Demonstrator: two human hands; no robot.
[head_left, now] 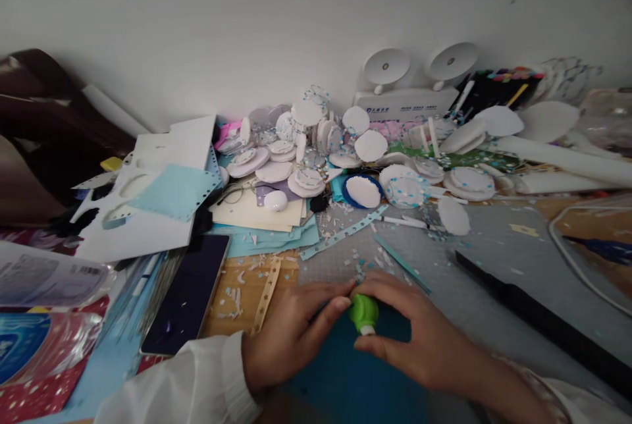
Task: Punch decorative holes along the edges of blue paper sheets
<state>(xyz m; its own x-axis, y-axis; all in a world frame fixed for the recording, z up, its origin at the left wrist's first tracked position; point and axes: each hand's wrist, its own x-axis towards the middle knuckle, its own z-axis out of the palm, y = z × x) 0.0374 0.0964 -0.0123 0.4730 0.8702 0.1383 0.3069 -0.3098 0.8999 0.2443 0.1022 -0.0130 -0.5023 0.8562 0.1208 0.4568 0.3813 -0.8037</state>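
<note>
Both my hands meet at the near edge of the desk around a small green and white paper punch (364, 314). My left hand (289, 335), in a white sleeve, has its fingers curled against the punch's left side. My right hand (412, 332) wraps over it from the right, thumb under the white end. The punch sits over a teal sheet of paper (345, 378) lying on a grey cutting mat (494, 259). Tiny paper bits are scattered just beyond my fingers.
A heap of white round discs (316, 154) fills the back of the desk. A dark tablet (190, 292) lies at left beside blue and cream paper sheets (172, 190). A black ruler (533, 312) runs diagonally at right. A white lamp base (405, 101) stands against the wall.
</note>
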